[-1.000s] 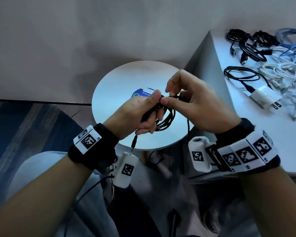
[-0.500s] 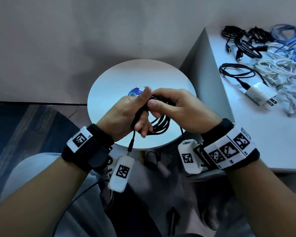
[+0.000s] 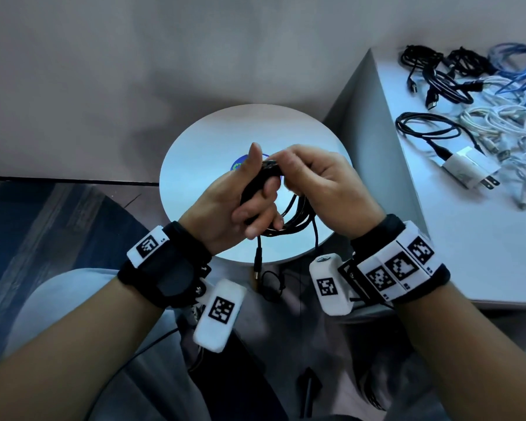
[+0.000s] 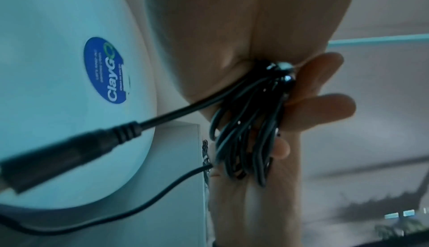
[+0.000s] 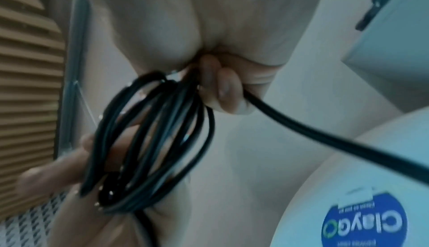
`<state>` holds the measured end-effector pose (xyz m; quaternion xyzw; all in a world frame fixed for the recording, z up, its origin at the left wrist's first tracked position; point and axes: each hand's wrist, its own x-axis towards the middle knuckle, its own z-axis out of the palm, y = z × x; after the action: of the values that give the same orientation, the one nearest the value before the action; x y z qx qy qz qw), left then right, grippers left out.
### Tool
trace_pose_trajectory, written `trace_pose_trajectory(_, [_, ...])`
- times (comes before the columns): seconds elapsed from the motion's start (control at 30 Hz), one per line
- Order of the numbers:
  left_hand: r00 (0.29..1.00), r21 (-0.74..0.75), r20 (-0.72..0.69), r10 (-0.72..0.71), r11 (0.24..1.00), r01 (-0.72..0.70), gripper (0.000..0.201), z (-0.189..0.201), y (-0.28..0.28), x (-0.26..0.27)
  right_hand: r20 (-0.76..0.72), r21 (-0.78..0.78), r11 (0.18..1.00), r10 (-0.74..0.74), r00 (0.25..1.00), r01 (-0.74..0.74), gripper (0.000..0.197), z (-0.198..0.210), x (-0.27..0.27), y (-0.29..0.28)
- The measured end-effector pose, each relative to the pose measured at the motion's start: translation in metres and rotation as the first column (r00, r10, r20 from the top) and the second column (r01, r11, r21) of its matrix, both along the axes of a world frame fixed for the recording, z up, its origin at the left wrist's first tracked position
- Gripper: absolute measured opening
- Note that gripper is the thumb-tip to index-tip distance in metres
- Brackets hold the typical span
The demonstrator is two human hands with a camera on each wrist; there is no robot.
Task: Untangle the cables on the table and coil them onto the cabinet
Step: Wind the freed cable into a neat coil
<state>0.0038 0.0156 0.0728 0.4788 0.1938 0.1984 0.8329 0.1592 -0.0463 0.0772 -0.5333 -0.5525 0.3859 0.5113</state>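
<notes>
The left hand (image 3: 225,205) is closing round a bundle of black cable (image 3: 289,217), its fingers curled through the loops and its thumb sticking up free, while the right hand (image 3: 319,189) is pinching the top of the same bundle between thumb and fingertips, just beside the left thumb. The coil is hanging in the air between the two hands, above the near part of a small round stool (image 3: 207,147) with a blue sticker, not resting on anything. In the left wrist view the loops (image 4: 246,133) are lying gathered against the fingers with their long axis running along the hand, and one loose end with a barrel plug (image 4: 53,159) is trailing off toward the camera; in the head view that plug (image 3: 258,262) is dangling straight down below the left hand. The white cabinet (image 3: 456,238) is standing to the right, and other cables, black, white and blue (image 3: 498,95), are lying toward its far edge, well apart from the hands. The right hand is the nearer one to the cabinet, so the coil would seemingly be passing rightward, past the cabinet's left edge. The hanging tail looks not yet wound in, and it could be snagging or loosening the loops if carried as it is.
</notes>
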Motion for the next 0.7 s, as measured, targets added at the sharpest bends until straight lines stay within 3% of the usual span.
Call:
trace_pose_trajectory(0.13, [0.987,-0.146,0.159,0.015,0.989,0.008,0.055,-0.001,0.015,-0.006,-0.093,-0.157,0.978,-0.151,0.984,0.135,0.048,-0.01,-0.004,0.004])
trace_pose_trajectory(0.23, [0.964,-0.166,0.227,0.139,0.981,-0.103,0.046,-0.004,0.028,-0.008,0.022,-0.273,0.953,-0.135,0.991,0.136,0.042,-0.022,-0.007,0.005])
trace_pose_trajectory(0.33, [0.939,-0.139,0.185,0.291,0.953,-0.268,0.037,-0.008,0.038,-0.009,0.19,-0.402,0.91,-0.031,0.981,0.107,0.032,-0.031,-0.016,0.001])
trace_pose_trajectory(0.43, [0.916,-0.005,0.1,0.388,0.921,-0.389,0.032,-0.013,0.041,-0.006,0.374,-0.449,0.893,0.158,0.914,0.029,0.014,-0.036,-0.027,-0.003])
trace_pose_trajectory(0.53, [0.903,0.139,0.031,0.428,0.893,-0.428,0.031,-0.017,0.039,-0.005,0.418,-0.475,0.876,0.305,0.856,-0.08,0.007,-0.033,-0.029,-0.006])
trace_pose_trajectory(0.7, [0.909,0.496,-0.134,0.394,0.821,-0.282,0.046,-0.021,0.034,-0.003,0.49,-0.526,0.845,0.39,0.78,-0.092,0.031,-0.016,-0.019,-0.007])
